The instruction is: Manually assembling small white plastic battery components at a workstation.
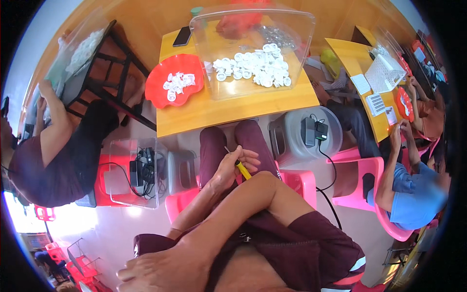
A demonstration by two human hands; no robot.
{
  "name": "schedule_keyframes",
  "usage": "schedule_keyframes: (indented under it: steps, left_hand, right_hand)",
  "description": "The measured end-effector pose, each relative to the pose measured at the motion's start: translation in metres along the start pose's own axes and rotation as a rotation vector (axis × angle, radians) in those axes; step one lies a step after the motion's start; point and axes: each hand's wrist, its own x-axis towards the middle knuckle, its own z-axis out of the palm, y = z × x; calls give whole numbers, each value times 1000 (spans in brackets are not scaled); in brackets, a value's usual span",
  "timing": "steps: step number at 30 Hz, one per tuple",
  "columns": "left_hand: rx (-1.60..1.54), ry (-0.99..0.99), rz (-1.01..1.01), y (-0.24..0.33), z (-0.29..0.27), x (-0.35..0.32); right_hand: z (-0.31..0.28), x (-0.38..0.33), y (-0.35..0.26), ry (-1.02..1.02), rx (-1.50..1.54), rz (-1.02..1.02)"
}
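Note:
My left hand (233,167) lies over my lap, holding a small screwdriver (242,170) with a yellow handle and a thin metal shaft pointing up and left. Its fingers curl loosely around the tool. Across my body reaches my right arm, its elbow bent above my lap. My right hand (163,268) rests by my left upper arm and sleeve, fingers a little apart, with nothing seen in it. Beyond my knees, on the wooden table (233,114), a clear plastic bin (204,44) contains many white round plastic parts (265,65). A red scalloped plate (158,73) carries smaller white pieces (179,85).
A dark phone (182,36) lies at the table's far left. Clear bins with black adapters (142,168) and cables flank my pink chair (299,185). One person sits at left; another in a blue shirt (413,199) works at a table on the right.

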Motion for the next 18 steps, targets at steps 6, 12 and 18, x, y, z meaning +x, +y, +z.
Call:
schedule_keyframes:
  steps: [6, 12, 18]
  left_hand:
    - [27, -17, 9, -1, -6, 1]
    - [-7, -40, 12, -5, -7, 9]
    - [-72, 66, 75, 2, -20, 1]
  right_hand:
    - [-6, -8, -3, -15, 211, 91]
    - [-14, -9, 3, -16, 129, 79]
    - [-45, -71, 3, 33, 269, 320]
